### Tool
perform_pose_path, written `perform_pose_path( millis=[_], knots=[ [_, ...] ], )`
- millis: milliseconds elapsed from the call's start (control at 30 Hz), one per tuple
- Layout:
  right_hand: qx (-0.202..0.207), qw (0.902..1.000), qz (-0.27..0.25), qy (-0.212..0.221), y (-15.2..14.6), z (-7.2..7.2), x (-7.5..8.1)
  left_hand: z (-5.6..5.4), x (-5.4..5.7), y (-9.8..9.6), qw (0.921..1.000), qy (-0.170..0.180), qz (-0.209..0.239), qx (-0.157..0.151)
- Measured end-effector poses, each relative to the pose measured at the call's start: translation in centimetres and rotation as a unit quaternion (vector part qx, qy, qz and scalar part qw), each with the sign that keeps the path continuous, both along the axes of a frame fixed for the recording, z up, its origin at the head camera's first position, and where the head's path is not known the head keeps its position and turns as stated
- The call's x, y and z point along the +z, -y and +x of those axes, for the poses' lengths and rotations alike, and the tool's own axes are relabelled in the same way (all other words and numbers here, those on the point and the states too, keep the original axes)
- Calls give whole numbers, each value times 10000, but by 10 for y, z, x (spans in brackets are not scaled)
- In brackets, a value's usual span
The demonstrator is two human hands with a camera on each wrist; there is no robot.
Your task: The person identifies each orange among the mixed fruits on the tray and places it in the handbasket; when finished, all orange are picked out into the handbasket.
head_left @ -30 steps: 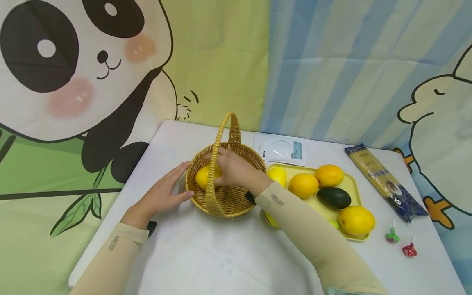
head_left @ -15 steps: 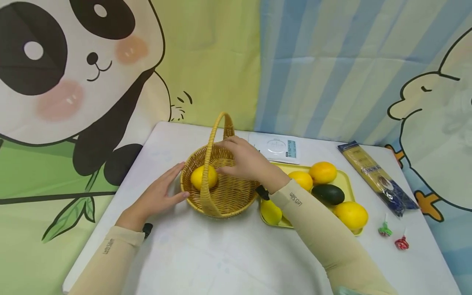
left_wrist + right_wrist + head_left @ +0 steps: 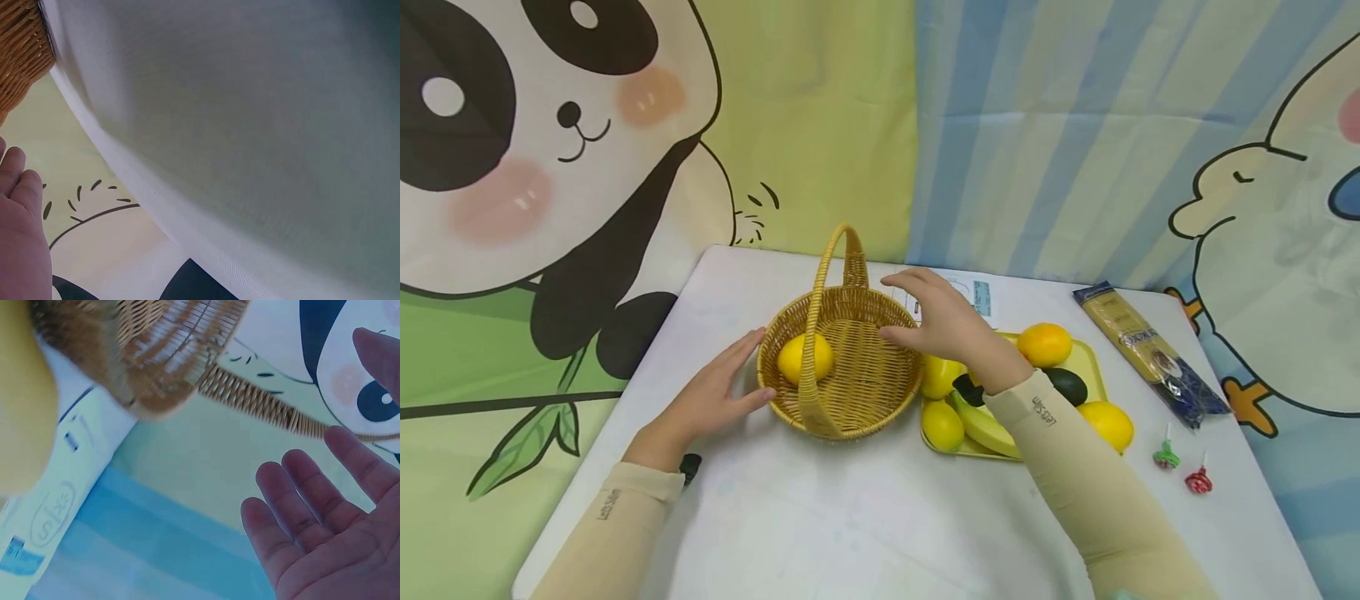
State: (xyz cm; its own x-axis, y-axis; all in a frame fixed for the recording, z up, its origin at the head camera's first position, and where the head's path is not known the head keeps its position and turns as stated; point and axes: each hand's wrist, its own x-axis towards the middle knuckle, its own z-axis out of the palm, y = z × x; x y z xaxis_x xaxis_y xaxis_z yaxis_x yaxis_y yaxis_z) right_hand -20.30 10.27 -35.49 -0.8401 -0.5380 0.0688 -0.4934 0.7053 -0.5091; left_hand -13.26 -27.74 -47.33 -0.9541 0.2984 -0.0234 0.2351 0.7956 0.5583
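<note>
My right hand (image 3: 951,321) has drawn back rightward from inside the basket (image 3: 865,367), and the yellow fruit (image 3: 791,358) it was beside a second ago has stayed put: it lies on the basket's floor at the left, partly behind the handle (image 3: 809,387). That hand now hangs by the basket's right rim, holding nothing, its fingers gently bent and the thumb apart. My left hand (image 3: 707,400) is at the basket's left rim, fingers extended and thumb spread, gripping nothing; I cannot tell whether the tips touch the wicker. Just right of the basket sits a yellow tray (image 3: 1086,364) with more yellow fruits (image 3: 942,425), a banana (image 3: 988,431) and a dark green fruit (image 3: 1069,386), partly covered by my forearm. Behind the basket's right side lies a white packet (image 3: 982,297). Well to its right on the counter (image 3: 850,533) are a blue-and-gold bag (image 3: 1150,350), a green lollipop (image 3: 1167,456) and a red lollipop (image 3: 1199,482).
</note>
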Motion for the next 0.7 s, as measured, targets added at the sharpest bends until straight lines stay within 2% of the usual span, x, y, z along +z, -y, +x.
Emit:
perform_pose_path(
  millis=[267,533,700],
  knots=[
    [-401,9990,-16,187,-30,3,-3,-1,-2,1,10000,-61,27,-6],
    [-754,9970,80,130,-59,5,-7,-1,-3,2,10000,-61,54,-1],
    [-973,9949,146,203,-75,8,-14,0,-2,1,10000,-36,84,-1]
  ],
)
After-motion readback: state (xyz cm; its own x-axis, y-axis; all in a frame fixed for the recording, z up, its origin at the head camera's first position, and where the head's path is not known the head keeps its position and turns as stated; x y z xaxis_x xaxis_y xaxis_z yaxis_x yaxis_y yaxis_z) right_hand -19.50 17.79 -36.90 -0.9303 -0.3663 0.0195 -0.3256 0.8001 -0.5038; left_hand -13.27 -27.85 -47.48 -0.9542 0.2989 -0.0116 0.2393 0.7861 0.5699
